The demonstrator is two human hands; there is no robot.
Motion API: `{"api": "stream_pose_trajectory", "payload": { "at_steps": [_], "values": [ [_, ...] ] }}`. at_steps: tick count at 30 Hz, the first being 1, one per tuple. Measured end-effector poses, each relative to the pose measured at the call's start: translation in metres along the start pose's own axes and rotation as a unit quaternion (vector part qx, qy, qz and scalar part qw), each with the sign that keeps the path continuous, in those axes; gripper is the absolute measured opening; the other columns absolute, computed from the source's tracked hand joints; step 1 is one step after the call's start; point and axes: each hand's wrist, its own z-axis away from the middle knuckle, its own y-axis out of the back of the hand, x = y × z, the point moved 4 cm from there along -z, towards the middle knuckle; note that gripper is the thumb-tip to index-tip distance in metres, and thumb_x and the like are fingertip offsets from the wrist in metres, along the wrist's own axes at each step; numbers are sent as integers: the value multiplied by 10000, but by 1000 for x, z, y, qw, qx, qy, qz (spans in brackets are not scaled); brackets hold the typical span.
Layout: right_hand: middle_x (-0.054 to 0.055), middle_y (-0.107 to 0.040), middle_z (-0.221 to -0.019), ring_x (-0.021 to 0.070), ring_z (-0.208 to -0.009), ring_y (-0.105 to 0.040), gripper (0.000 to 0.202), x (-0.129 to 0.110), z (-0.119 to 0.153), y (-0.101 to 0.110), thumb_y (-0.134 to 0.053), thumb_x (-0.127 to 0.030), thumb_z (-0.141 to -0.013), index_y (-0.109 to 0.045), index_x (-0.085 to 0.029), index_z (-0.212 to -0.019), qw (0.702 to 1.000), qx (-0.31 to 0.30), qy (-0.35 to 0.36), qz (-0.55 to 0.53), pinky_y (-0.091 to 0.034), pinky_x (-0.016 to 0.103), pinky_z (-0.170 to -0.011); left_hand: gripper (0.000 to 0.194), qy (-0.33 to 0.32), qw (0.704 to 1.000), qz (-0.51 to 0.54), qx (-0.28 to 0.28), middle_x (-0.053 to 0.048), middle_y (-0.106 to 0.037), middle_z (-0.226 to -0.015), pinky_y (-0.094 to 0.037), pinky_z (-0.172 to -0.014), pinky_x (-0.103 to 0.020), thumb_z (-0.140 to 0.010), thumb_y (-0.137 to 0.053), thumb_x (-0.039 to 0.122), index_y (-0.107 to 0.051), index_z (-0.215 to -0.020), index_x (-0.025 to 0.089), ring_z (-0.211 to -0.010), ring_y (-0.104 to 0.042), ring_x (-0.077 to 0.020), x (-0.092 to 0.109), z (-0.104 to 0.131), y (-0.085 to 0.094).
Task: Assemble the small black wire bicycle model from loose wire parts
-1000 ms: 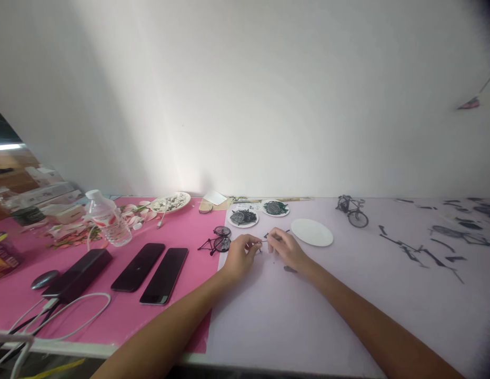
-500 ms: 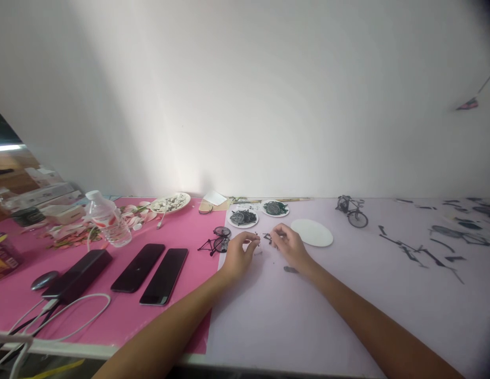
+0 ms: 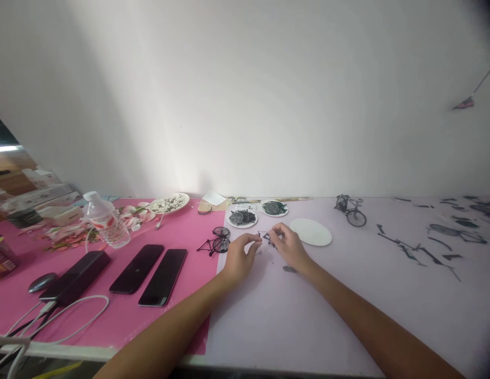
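My left hand (image 3: 239, 258) has its thumb and forefinger pinched together beside a thin dark model bicycle part (image 3: 264, 234); what lies between the fingertips is too small to make out. Facing it, my right hand (image 3: 287, 245) grips that part with bent fingers. Left of my left hand lies a partly built black model bicycle (image 3: 215, 243), its frame and wheels showing. A small dark piece (image 3: 289, 269) rests on the table below my right wrist. Just beyond my right hand is a white plate (image 3: 313, 232).
Two plates of dark parts, a nearer plate (image 3: 242, 225) and a farther plate (image 3: 275, 214), stand by the wall. A finished model bicycle (image 3: 350, 210) and loose dark parts (image 3: 418, 247) are at right. Two phones (image 3: 165, 277), a power strip (image 3: 76, 278) and a bottle (image 3: 106, 220) occupy the left.
My hands have shifted only slightly, staying close together. The thin dark part between them now shows more clearly near the left fingertips. The rest of the table is unchanged.
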Motion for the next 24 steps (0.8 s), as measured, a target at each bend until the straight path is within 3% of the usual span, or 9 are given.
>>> {"api": "stream_pose_trajectory", "payload": {
  "at_steps": [15, 24],
  "values": [
    [30, -681, -802, 202, -746, -649, 256, 1, 0, -2, -567, -460, -945, -590, -221, -857, 1000, -9, 1, -6, -499, 305, -684, 140, 4, 1000, 15, -1, -67, -762, -1048, -556, -975, -379, -962, -625, 300, -724, -1014, 216, -1064, -715, -226, 0, 0, -1],
    [25, -671, -755, 179, -634, -610, 320, 4, 0, -3, -569, -535, -931, -573, -224, -858, 998, -26, -38, -45, -461, 270, -544, 138, 3, 1000, 20, 7, -66, -763, -1053, -555, -977, -385, -956, -635, 296, -728, -1024, 221, -1065, -714, -227, 0, 0, 0]
  ]
}}
